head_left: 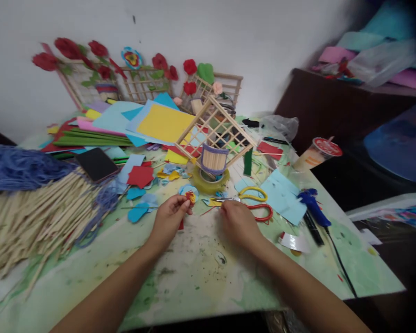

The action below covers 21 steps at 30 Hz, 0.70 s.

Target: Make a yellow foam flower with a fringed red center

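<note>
My left hand pinches a small fringed red-and-yellow strip between thumb and fingertips. A round light-blue paper piece lies just behind the strip. My right hand is closed beside the scissors, which have one yellow and one red handle loop. What its fingers hold, if anything, is hidden. Behind both hands stands a wooden stick lattice tilted on its corner, with a small stick basket edged in purple. It rests at a roll of yellowish tape.
Thin wooden sticks and blue-purple cord cover the left, near a phone. Coloured sheets lie behind. A blue glue gun, its cable over the table edge, and a lidded cup are at right.
</note>
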### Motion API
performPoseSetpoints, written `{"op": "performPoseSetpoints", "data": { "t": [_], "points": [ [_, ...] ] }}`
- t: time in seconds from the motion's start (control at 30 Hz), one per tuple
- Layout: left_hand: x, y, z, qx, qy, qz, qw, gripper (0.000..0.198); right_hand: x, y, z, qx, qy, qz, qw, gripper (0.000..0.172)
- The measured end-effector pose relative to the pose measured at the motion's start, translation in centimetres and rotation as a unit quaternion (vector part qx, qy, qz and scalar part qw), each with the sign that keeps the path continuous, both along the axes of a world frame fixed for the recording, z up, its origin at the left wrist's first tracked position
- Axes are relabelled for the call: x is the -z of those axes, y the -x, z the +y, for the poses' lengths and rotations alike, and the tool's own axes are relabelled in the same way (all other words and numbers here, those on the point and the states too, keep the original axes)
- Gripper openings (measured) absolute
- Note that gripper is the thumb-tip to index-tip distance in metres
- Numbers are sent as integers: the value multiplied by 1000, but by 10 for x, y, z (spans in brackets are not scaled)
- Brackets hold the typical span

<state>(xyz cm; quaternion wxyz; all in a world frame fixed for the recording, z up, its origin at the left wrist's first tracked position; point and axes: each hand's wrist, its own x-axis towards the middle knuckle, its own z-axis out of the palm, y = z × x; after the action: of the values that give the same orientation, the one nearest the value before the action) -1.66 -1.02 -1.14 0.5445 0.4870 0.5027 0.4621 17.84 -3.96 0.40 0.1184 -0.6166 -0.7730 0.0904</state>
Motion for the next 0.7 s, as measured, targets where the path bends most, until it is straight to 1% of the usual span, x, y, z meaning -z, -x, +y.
{"op": "performPoseSetpoints", "data": {
  "t": [0.03,0.07,0.13,0.17,0.23,0.3,0.4,0.5,0.53,0.6,0.67,0.7],
  "points": [
    [0,-1,0,-10,14,-35,999,26,0,1,-1,10,7,74,997,16],
    [-1,-2,0,-14,30,-72,997,26,1,3,-1,8,22,155,988,17],
    [-2,-4,-2,-14,64,-154,986,26,4,9,-4,1,66,311,948,18],
    [-3,-5,-3,-2,79,-187,979,26,6,13,-5,-2,88,366,926,19],
    [-4,-8,-7,29,92,-228,969,24,12,20,-7,4,117,431,895,20],
    [-3,-10,-9,59,88,-234,967,21,16,24,-8,11,127,450,884,19],
    [-1,-12,-11,87,79,-211,970,18,20,24,-10,-6,133,437,890,16],
    [-1,-12,-13,105,92,-198,970,18,21,19,-11,-39,122,422,897,15],
    [-2,-11,-14,110,100,-195,969,18,20,16,-11,-42,99,415,903,13],
    [-5,-10,-16,125,119,-189,967,19,19,10,-11,-46,13,383,922,10],
    [-8,-9,-18,158,142,-180,960,19,18,5,-10,-71,-90,332,936,26],
    [-9,-9,-18,177,153,-176,956,18,17,3,-9,-94,-132,307,938,34]
  ]
}}
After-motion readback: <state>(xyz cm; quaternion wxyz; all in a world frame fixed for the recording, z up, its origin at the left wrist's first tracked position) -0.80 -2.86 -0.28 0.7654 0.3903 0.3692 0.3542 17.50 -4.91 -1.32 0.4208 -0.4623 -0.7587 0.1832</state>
